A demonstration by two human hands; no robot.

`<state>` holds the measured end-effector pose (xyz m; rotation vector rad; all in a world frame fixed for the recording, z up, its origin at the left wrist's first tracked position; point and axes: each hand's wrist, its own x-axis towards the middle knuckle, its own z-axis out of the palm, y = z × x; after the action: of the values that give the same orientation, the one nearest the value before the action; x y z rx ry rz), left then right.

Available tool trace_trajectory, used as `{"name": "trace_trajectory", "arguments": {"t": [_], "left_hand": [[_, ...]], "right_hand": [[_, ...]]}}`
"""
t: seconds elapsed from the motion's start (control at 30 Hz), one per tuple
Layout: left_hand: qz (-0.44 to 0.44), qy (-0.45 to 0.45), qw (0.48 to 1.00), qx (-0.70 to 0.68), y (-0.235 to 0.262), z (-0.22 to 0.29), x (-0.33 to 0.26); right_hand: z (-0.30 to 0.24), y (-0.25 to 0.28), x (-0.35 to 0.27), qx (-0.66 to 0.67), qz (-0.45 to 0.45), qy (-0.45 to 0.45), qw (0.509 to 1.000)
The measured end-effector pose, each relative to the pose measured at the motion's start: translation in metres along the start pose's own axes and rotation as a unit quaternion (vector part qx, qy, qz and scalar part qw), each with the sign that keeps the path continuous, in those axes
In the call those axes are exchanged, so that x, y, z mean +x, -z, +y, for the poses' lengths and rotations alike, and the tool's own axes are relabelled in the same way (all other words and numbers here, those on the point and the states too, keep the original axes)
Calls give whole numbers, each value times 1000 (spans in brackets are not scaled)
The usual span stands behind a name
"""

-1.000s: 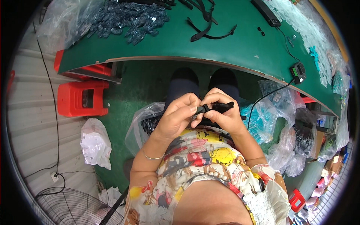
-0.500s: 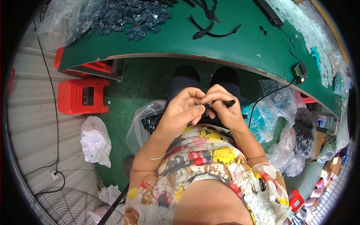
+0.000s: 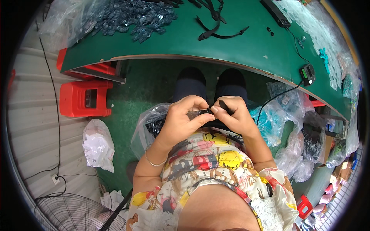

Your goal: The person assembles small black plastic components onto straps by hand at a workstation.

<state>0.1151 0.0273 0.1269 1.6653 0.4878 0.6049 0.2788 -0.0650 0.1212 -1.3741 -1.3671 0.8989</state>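
Above my lap, my left hand and my right hand meet with thumbs and fingers pinched together. Out of the right hand's grip sticks the dark rounded end of a black strap. Between the left thumb and fingers is a small dark, shiny piece, touching the strap near the right thumb. My fingers hide most of both, so how they join cannot be made out. Similar loose black straps lie on the green table ahead, near a heap of dark translucent plastic pieces.
Clear plastic pieces cover the table's right side, near a black corded device. A red stool and a white bag stand left. Plastic bags crowd the right; another open bag is by my lap.
Both hands have turned and lowered slightly toward my lap. The strap end now points upward from the right hand instead of sideways, and the dark piece in my left hand shows more.
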Motion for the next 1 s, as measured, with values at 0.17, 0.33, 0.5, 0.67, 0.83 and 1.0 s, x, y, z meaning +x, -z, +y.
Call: {"name": "trace_trajectory", "arguments": {"t": [0.17,0.33,0.5,0.67,0.83,1.0], "left_hand": [[-158,126,975,-92,7,6,1],[-219,103,934,-263,10,-8,-3],[-156,138,829,-520,1,-20,-11],[-125,187,896,-383,5,0,-6],[-103,178,950,-235,9,-1,-7],[-85,179,942,-272,7,3,-10]], "right_hand": [[0,-5,-6,270,-43,-89,958],[-2,-23,-7,393,-35,8,919],[-2,-28,-8,562,-36,-31,825],[-9,-7,0,222,-7,-8,975],[-5,-9,6,80,38,70,994],[1,-10,2,157,50,66,984]]}}
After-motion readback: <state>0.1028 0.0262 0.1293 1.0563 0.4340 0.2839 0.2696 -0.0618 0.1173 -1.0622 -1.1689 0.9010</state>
